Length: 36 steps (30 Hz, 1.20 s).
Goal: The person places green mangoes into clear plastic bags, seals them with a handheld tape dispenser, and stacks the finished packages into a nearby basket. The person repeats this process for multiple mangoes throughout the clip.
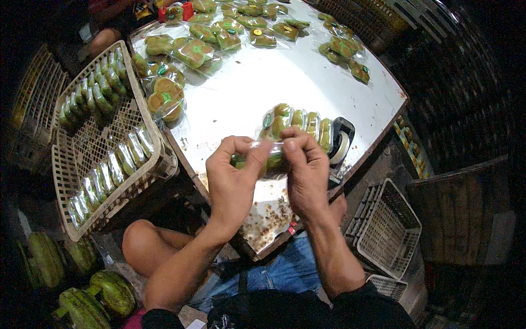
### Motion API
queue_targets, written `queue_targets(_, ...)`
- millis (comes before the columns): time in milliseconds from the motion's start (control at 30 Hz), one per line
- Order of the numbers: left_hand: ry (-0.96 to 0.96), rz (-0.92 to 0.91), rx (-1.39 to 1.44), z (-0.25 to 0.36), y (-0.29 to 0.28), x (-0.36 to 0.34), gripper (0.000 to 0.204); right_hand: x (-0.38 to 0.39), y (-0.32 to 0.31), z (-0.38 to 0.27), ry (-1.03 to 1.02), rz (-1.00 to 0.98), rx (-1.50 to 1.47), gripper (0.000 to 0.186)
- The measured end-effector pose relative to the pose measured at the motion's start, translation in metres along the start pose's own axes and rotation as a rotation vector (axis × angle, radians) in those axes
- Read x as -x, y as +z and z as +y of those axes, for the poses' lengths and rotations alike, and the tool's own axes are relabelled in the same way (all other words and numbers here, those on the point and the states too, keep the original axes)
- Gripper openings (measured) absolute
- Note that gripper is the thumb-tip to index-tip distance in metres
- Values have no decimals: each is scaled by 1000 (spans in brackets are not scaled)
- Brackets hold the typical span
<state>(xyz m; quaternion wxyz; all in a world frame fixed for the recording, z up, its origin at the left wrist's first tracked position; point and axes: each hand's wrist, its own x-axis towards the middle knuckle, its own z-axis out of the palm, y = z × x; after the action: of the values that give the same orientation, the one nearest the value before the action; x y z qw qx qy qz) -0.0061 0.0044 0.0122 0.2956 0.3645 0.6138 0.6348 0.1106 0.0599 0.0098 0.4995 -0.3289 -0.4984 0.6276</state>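
Observation:
Both of my hands grip a clear bag of green buns [265,162] near the middle of the view. The fingers of my left hand [230,175] are closed on its left part, thumb along the top, while my right hand [307,172] pinches its right part; the bag is partly hidden by them. Just beyond, a row of bagged green-brown buns [282,118] sits on the white tabletop [235,93]. A black tape dispenser [342,145] with a roll of tape stands beside that row, right of my right hand.
Several more bun packages [194,52] lie along the far and left table edges. A plastic crate [156,164] with rows of packages is at left, stacked empty crates [386,230] at lower right. Large green melons [96,299] lie at lower left. Part of another person [101,41] shows at top left.

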Motion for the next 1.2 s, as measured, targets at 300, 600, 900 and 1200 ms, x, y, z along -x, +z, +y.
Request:
queue_targets(300,857,84,-49,10,-16,10,41,12,-105,1,-299,542,745,33)
queue_targets(600,776,90,28,-12,1,-1,35,-7,-169,35,238,412,748,36)
queue_targets(900,-43,83,185,-52,15,-31,27,68,-103,28,568,670,-23,15)
queue_targets(1200,133,103,18,-39,13,-9,23,29,-14,28,-198,51,572,15)
